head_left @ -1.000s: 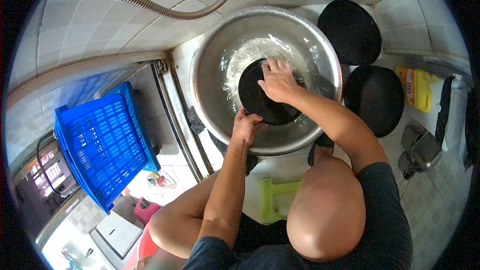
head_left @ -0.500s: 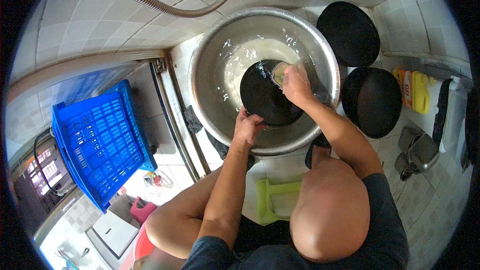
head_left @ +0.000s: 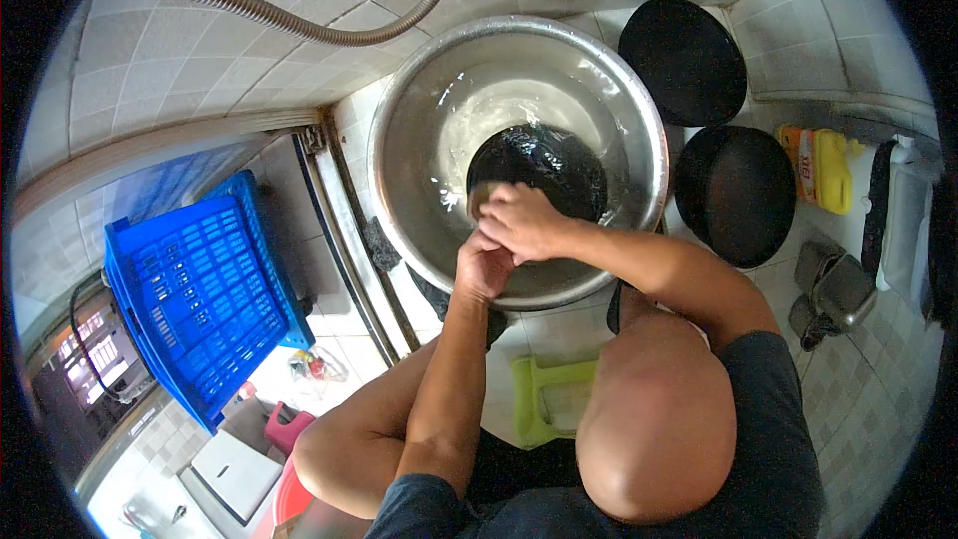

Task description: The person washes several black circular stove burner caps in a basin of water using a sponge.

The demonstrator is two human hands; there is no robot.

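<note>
A wide metal basin (head_left: 414, 120) holding water stands in front of me. In it lies a round black tray-like piece (head_left: 554, 165), tilted and wet, its near edge behind my hands. My left hand (head_left: 484, 268) is closed on that near edge, at the basin's near side. My right hand (head_left: 526, 222) is bent round a pale scrubbing sponge (head_left: 483, 198) and presses it to the near left part of the black piece, right beside my left hand. The right hand covers much of the sponge.
Two round black pieces (head_left: 683, 60) rest on the floor against the basin's right. Beyond them are a yellow bottle (head_left: 830, 175) and a grey container (head_left: 846, 289). A blue crate (head_left: 195, 289) stands left, a metal hose (head_left: 269, 30) hangs above, and a green stool (head_left: 532, 409) sits below me.
My right hand has swept the sponge from the upper right of the black piece down to its near left edge, close to my left hand. The left hand keeps its grip.
</note>
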